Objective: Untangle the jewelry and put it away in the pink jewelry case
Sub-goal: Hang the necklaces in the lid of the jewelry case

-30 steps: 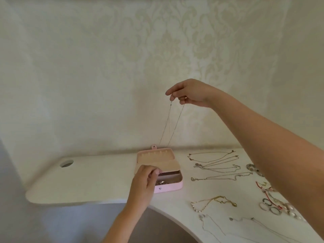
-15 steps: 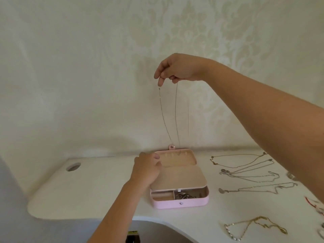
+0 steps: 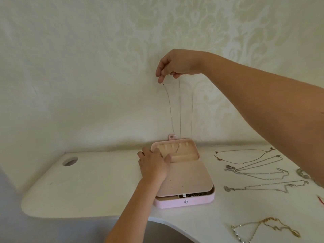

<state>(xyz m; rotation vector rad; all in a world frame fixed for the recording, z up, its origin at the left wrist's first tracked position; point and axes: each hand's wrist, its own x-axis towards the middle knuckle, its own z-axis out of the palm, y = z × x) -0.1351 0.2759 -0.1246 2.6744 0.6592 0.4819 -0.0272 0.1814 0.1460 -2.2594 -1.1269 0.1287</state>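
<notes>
Storing step: right hand (image 3: pixel 177 64) pinches thin silver chain necklace (image 3: pixel 180 111) over open pink rectangular jewelry case (image 3: pixel 184 203), left hand (image 3: pixel 153 166) grips lid (image 3: pixel 185 152); next, lower chain gently.

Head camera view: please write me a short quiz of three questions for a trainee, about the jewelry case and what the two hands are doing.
1. True or false: the pink jewelry case is closed.
2. What does the right hand pinch? A) a ring B) a thin chain C) the lid of the case
3. Which hand touches the case?

Key: 1 false, its lid is up. 2 B, the chain hangs down over the case. 3 the left hand.
</notes>
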